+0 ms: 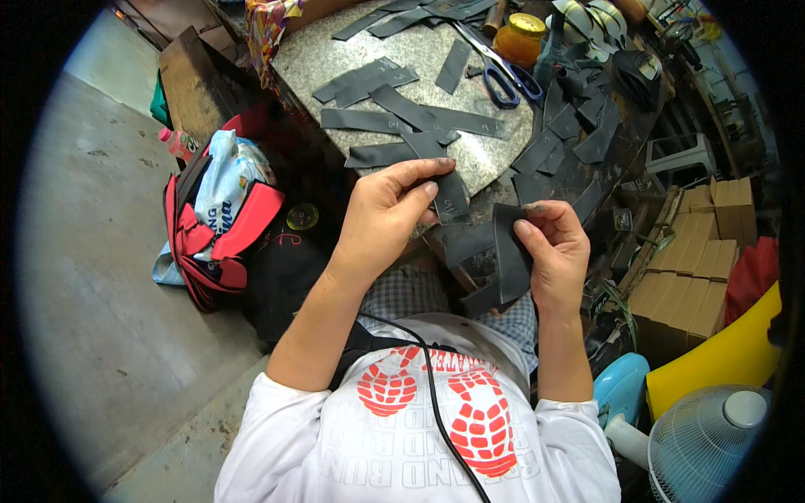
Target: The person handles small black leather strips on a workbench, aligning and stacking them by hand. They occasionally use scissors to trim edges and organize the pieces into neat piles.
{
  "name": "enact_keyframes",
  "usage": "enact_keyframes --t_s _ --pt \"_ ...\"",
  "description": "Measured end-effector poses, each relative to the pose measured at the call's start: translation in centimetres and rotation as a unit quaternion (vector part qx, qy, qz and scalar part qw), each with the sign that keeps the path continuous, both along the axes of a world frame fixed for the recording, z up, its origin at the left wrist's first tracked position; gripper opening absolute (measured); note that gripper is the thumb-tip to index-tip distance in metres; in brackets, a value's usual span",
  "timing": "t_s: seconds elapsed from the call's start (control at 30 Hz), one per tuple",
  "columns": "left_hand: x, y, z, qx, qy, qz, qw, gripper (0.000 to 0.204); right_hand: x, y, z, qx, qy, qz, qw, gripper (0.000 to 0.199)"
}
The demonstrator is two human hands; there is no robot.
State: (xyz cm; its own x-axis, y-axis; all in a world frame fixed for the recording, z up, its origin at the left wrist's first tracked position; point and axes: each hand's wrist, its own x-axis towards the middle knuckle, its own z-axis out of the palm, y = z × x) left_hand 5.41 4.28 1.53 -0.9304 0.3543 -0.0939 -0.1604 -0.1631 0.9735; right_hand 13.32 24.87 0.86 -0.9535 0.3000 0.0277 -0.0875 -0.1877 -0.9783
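My left hand [390,205] is closed, thumb and forefinger pinching a dark grey strip [453,199] with a pale chalk mark at the table's near edge. My right hand [558,247] is closed on the edge of another dark strip [510,260], which hangs upright and slightly bent above my lap. Behind it lies a further dark piece [470,241], partly hidden. Several flat strips [365,121], some chalk-marked, lie crossed over one another on the round speckled tabletop [486,159] beyond my hands.
Blue-handled scissors [503,84] lie at the tabletop's far right, beside an orange-lidded jar [520,38]. Dark offcuts [579,113] are heaped right of it. A red and black bag [243,222] sits to the left. Brown cartons [688,268] and a fan [713,444] stand right.
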Motion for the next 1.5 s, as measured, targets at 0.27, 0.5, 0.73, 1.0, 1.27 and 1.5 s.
enact_keyframes --t_s 0.27,0.5,0.73,1.0,1.27,1.5 --pt "0.9 0.5 0.1 -0.017 0.015 -0.001 1.000 0.028 0.8 -2.7 0.0 0.029 0.023 0.069 0.997 0.023" --pt "1.1 0.8 -0.2 -0.020 0.034 -0.005 0.999 0.028 0.8 -3.3 -0.4 0.053 0.013 0.064 0.996 0.018" --pt "1.1 0.7 -0.1 -0.033 0.047 -0.005 0.998 0.028 0.7 -3.0 -0.7 0.090 0.005 0.071 0.993 0.018" --pt "1.0 0.8 -0.3 -0.029 0.047 0.003 0.998 0.028 0.8 -2.7 -0.7 0.067 -0.003 0.073 0.995 0.018" --pt "1.0 0.8 -0.1 -0.033 0.052 -0.001 0.998 0.027 0.7 -2.8 -0.8 0.056 -0.009 0.073 0.996 0.021" --pt "0.9 0.5 -0.2 -0.045 0.048 0.018 0.998 0.027 0.3 -2.5 -0.7 0.032 -0.034 0.082 0.996 0.018"
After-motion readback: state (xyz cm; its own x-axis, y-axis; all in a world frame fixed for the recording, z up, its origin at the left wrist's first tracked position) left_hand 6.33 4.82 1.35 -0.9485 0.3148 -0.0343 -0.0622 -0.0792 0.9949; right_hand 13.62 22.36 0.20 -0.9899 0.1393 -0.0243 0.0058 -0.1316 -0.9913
